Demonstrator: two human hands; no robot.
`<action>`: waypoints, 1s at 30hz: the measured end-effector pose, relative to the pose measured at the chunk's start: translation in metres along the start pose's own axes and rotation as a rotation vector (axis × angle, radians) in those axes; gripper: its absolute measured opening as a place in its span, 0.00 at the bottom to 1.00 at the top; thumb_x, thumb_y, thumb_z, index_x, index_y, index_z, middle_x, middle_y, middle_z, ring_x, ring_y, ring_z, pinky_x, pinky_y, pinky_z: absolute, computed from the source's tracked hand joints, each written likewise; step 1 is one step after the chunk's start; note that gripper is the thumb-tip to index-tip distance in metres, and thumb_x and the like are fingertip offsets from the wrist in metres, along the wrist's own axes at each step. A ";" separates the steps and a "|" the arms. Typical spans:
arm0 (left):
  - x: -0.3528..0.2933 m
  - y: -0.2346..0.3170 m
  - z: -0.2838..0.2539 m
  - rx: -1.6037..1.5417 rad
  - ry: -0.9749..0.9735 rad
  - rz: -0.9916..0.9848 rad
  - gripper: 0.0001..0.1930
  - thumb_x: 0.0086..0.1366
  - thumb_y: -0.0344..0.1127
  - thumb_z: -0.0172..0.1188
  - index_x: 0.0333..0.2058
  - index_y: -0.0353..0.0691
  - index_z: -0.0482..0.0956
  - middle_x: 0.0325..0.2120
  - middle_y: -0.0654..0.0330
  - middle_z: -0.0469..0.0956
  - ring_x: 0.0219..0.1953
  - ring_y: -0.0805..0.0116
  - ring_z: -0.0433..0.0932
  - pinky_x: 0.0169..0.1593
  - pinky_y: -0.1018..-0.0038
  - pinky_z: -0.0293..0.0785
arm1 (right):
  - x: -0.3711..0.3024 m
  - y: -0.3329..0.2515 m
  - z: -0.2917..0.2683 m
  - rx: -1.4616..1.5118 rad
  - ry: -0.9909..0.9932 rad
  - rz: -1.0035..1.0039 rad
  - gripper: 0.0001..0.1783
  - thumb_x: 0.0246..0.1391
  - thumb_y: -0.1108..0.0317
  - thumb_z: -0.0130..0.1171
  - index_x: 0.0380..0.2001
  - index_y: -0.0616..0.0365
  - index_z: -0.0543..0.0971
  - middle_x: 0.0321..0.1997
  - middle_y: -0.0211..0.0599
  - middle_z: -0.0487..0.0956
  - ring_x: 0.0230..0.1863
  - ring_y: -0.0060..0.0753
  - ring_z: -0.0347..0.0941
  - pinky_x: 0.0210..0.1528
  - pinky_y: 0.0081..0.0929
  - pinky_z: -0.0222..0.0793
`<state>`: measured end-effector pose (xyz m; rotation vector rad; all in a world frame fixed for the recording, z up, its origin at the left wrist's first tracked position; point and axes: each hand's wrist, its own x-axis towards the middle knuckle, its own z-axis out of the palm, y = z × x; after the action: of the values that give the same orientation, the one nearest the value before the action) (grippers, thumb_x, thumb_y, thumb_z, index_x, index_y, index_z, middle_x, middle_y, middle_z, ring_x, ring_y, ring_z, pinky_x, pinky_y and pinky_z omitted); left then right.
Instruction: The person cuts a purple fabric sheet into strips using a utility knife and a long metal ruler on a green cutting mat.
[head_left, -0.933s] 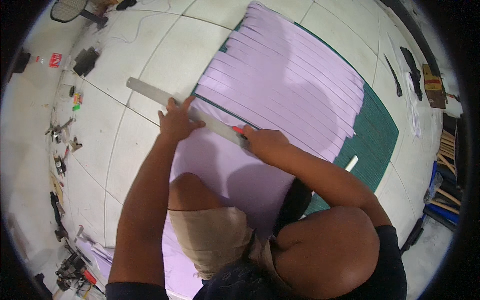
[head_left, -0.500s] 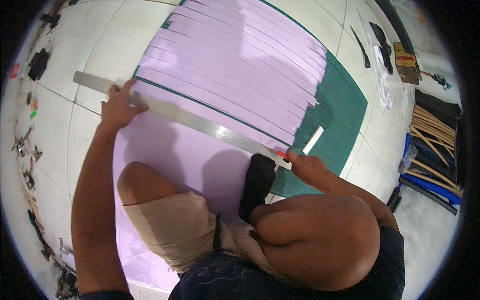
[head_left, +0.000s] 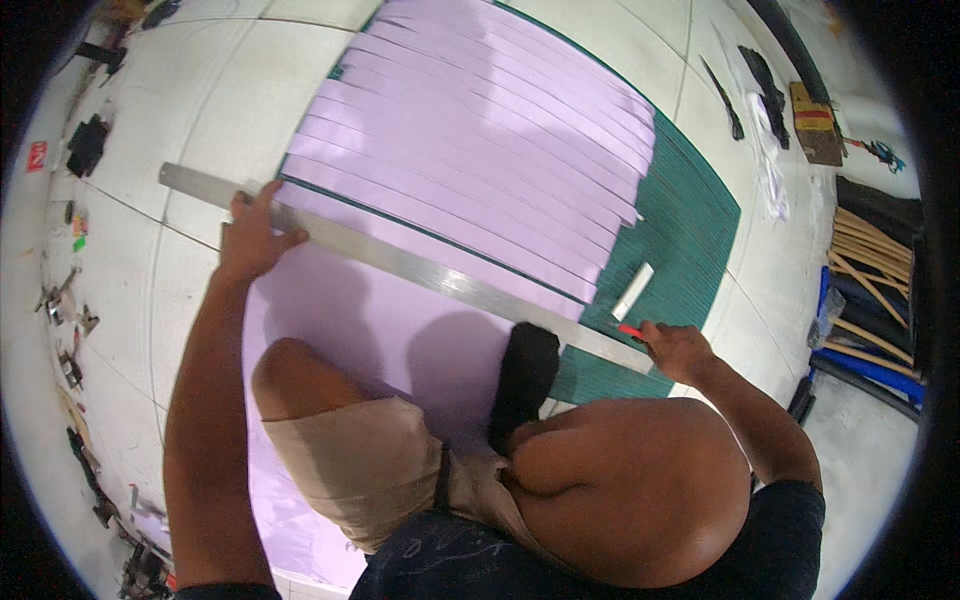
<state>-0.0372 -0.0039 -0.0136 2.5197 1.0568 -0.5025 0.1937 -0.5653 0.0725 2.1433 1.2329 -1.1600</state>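
Observation:
A long metal ruler (head_left: 450, 283) lies slantwise across a lilac sheet (head_left: 380, 300). Near its left end, the spread fingers of my left hand (head_left: 255, 240) press it down. Beyond its right end, my right hand (head_left: 682, 355) is closed round a red cutter knife (head_left: 629, 330), over the green cutting mat (head_left: 690, 235); the blade is too small to make out. Above the ruler, several lilac strips (head_left: 480, 150) lie side by side, with a narrow dark gap along the nearest cut. My black-socked foot (head_left: 527, 375) rests against the ruler's near edge.
A white stick-shaped piece (head_left: 633, 291) lies on the mat near the knife. At right are a pointed dark tool (head_left: 725, 100), a cardboard piece (head_left: 816, 122) and a box of wooden rods (head_left: 870, 245). Small clutter, including a black item (head_left: 88, 145), lines the left floor.
My right hand has moved rightward with the cutter knife, off the lilac sheet and past the strips' ends onto the mat side. My left hand still presses the ruler. The whole view has shifted slightly.

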 end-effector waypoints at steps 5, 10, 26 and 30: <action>0.006 0.013 -0.008 0.004 -0.038 -0.061 0.56 0.48 0.48 0.77 0.69 0.51 0.48 0.64 0.36 0.57 0.65 0.42 0.64 0.66 0.47 0.61 | 0.071 -0.090 -0.086 0.244 0.173 -0.024 0.18 0.62 0.59 0.50 0.50 0.57 0.64 0.38 0.54 0.80 0.33 0.61 0.79 0.34 0.54 0.74; -0.001 0.006 -0.007 0.001 0.005 -0.095 0.62 0.45 0.53 0.78 0.71 0.46 0.43 0.66 0.37 0.54 0.65 0.45 0.64 0.62 0.54 0.69 | 0.188 -0.228 -0.161 0.403 0.259 -0.247 0.17 0.62 0.61 0.47 0.48 0.61 0.67 0.36 0.57 0.81 0.33 0.59 0.80 0.37 0.54 0.74; -0.002 0.007 -0.011 -0.051 0.005 -0.079 0.62 0.44 0.56 0.78 0.70 0.51 0.44 0.65 0.37 0.55 0.64 0.45 0.66 0.58 0.56 0.72 | 0.260 -0.318 -0.188 0.345 0.514 -0.396 0.12 0.61 0.66 0.49 0.43 0.63 0.68 0.32 0.51 0.82 0.33 0.56 0.81 0.36 0.52 0.75; 0.001 0.008 -0.009 0.035 -0.030 -0.021 0.54 0.48 0.56 0.75 0.69 0.60 0.50 0.63 0.35 0.55 0.62 0.41 0.67 0.60 0.55 0.69 | 0.260 -0.321 -0.203 0.369 0.426 -0.384 0.14 0.60 0.64 0.50 0.45 0.61 0.68 0.33 0.52 0.81 0.35 0.55 0.80 0.34 0.50 0.74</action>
<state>-0.0292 -0.0046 -0.0046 2.5259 1.0736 -0.5679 0.0830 -0.1256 -0.0064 2.6003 1.7969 -1.1887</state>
